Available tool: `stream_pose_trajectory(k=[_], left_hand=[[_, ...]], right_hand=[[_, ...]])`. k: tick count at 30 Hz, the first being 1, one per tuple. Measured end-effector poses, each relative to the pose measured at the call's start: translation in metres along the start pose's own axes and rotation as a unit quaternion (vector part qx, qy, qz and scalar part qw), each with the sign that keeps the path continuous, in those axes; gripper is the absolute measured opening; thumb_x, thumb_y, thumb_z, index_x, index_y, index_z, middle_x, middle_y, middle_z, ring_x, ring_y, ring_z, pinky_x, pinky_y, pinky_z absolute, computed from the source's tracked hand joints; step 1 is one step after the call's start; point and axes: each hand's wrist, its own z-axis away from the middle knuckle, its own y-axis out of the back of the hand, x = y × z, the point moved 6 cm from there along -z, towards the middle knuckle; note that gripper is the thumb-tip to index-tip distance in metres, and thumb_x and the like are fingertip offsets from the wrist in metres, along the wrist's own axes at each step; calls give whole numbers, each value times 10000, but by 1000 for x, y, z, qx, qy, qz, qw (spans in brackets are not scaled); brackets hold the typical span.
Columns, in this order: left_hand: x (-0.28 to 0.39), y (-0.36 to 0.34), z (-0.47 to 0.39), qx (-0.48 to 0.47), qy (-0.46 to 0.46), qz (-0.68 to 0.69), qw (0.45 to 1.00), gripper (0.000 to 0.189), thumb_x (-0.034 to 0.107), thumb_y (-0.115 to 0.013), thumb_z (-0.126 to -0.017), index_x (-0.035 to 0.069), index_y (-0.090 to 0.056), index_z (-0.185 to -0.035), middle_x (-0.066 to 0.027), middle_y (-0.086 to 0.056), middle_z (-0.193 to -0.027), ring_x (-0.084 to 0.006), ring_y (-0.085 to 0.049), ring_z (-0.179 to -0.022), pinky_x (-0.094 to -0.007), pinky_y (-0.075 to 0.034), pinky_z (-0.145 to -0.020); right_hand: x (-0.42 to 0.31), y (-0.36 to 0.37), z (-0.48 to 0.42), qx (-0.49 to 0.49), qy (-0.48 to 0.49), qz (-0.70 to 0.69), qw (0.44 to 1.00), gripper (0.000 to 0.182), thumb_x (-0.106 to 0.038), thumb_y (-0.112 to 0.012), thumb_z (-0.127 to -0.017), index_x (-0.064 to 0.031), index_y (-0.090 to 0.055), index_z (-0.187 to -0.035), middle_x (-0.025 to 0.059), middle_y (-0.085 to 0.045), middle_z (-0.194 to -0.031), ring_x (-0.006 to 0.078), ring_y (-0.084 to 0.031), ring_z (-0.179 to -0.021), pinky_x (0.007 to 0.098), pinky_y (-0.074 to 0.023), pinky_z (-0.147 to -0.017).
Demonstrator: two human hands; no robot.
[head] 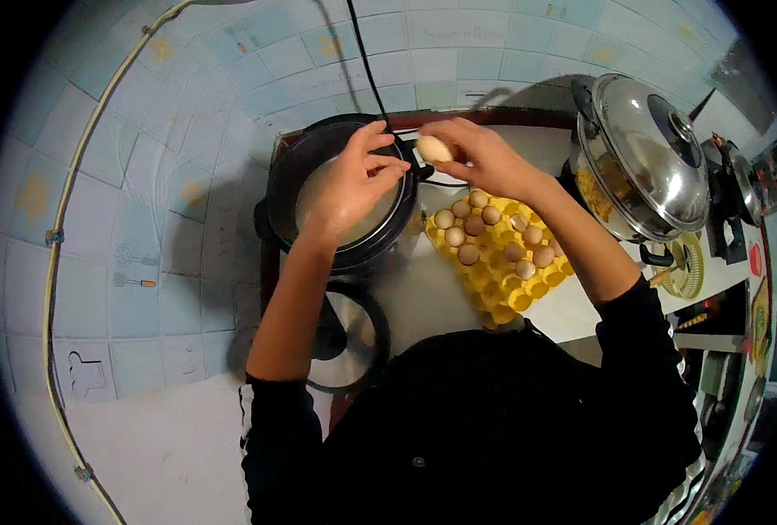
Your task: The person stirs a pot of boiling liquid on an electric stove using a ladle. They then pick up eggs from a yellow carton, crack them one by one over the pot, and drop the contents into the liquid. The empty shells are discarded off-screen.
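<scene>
An egg (434,150) is gripped in the fingers of my right hand (483,154), just beyond the right rim of a dark electric pot (398,243). Over that pot hovers my left hand (362,174), its fingers apart and nothing in them. Pale, cloudy liquid (316,190) fills the pot's bottom, partly hidden by my left hand and wrist. To the pot's right lies a yellow egg tray (493,289), with several brown eggs (474,226) in its cups and other cups bare.
A glass lid (352,335) with a dark rim lies near my left forearm. At the right stands a steel steamer pot (644,157) with a domed lid, beside a pale green basket (687,269). A black cord (365,59) hangs down the tiled wall (146,262).
</scene>
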Motion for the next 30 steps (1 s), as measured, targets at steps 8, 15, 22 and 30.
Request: stream_pose_trajectory(k=[8, 15, 22, 30], left_hand=[[6, -24, 32, -61, -7, 89, 994, 389, 65, -492, -887, 2, -432, -1266, -135, -555, -1159, -194, -596, -924, -311, -466, -832], [5, -22, 52, -58, 55, 62, 995, 366, 89, -490, -859, 2, -485, -1215, -141, -579, -1114, -177, -608, -899, -284, -470, -795], [2, -16, 67, -36, 61, 87, 994, 344, 100, -507, -851, -5, -519, -1178, -119, -590, -1097, -162, -597, -882, -275, -463, -792], [-11, -6, 79, -17, 56, 112, 992, 296, 114, -522, -872, -19, -547, -1136, -107, -614, -1062, -154, -594, -869, -276, -454, -784]], right_hand=[[137, 9, 146, -140, -294, 242, 914, 419, -205, -657, -730, -34, -520, -1088, 212, -554, -1079, 365, -565, -961, 430, -472, -805], [167, -3, 161, -143, -342, 267, 889, 450, -253, -702, -685, -46, -552, -1056, 153, -559, -1040, 329, -570, -947, 404, -473, -792], [155, -65, 135, -190, -144, 279, 930, 257, -183, -633, -697, -63, -589, -920, 96, -575, -939, 303, -602, -805, 405, -490, -671], [160, -88, 142, -179, -162, 336, 910, 239, -175, -610, -694, -91, -589, -916, 124, -528, -904, 304, -611, -755, 397, -497, -606]])
